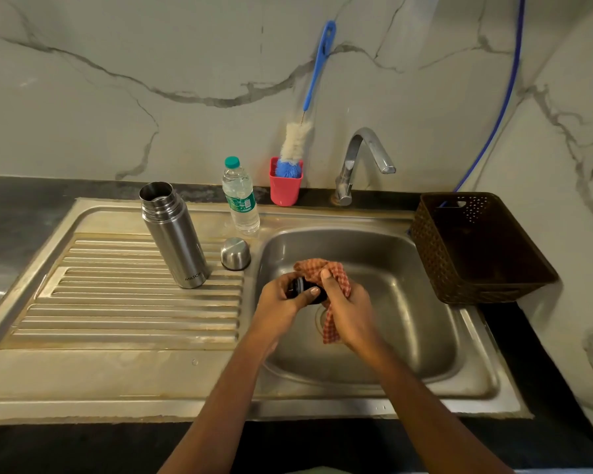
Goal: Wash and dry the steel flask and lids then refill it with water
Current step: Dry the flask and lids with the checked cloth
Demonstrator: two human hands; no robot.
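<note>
Over the sink (408, 268), my left grip (281, 297) held the black lid (302, 287) while my right grip (348, 302) clutched the checked cloth (322, 270) against it. The steel flask (173, 234) stood open on the drainboard (117, 302), cap (235, 253) beside it.

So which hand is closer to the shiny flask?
Left. The left hand, holding the black lid, is over the sink bowl just right of the flask. The right hand, gripping the checked cloth, sits farther right, beyond the left one.
</note>
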